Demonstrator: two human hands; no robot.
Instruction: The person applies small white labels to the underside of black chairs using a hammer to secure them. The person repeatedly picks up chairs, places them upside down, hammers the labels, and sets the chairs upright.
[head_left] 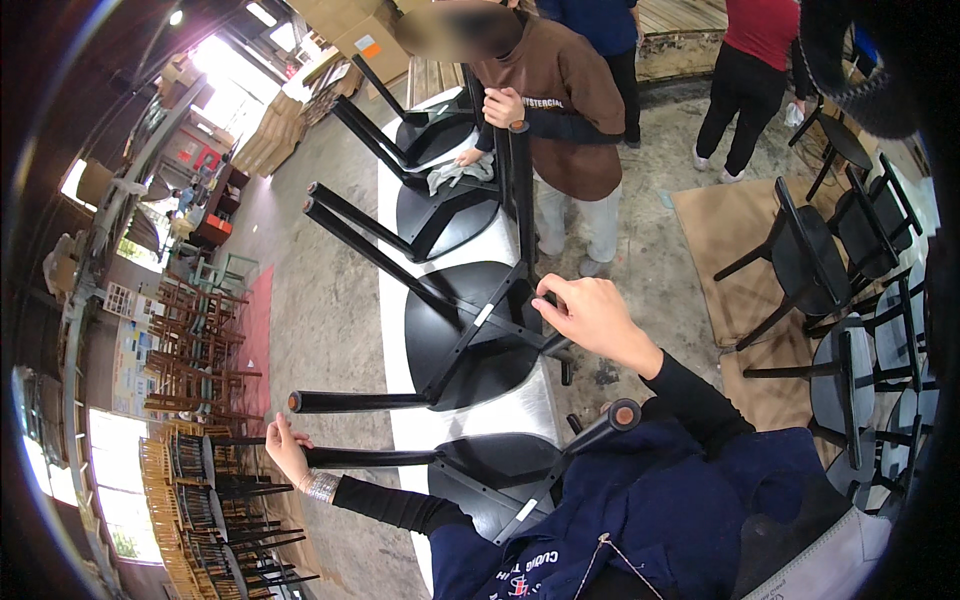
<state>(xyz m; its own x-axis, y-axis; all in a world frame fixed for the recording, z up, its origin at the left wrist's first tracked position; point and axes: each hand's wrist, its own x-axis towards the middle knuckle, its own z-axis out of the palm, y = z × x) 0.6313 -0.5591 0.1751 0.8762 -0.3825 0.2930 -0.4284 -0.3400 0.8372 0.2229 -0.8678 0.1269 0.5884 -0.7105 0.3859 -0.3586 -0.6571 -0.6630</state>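
Note:
Black chairs lie upside down in a row on a long white-topped table [402,385], legs pointing up. My left hand [287,455] is at the tip of a leg [370,458] of the nearest chair [490,460]; its fingers curl there and cover the leg's end. Over the second chair [470,335], my right hand [597,318] is closed, thumb and index pinched beside the joint of its legs. Whatever lies between those fingertips is hidden. Another leg with a round brown tip [624,413] rises close to my chest.
Across the table a person in a brown shirt [575,90] grips a chair leg and presses a grey cloth [460,175] on a farther chair. Finished-looking black chairs [800,255] stand on brown cardboard [705,225] at right. Stacked wooden chairs [200,350] line the left.

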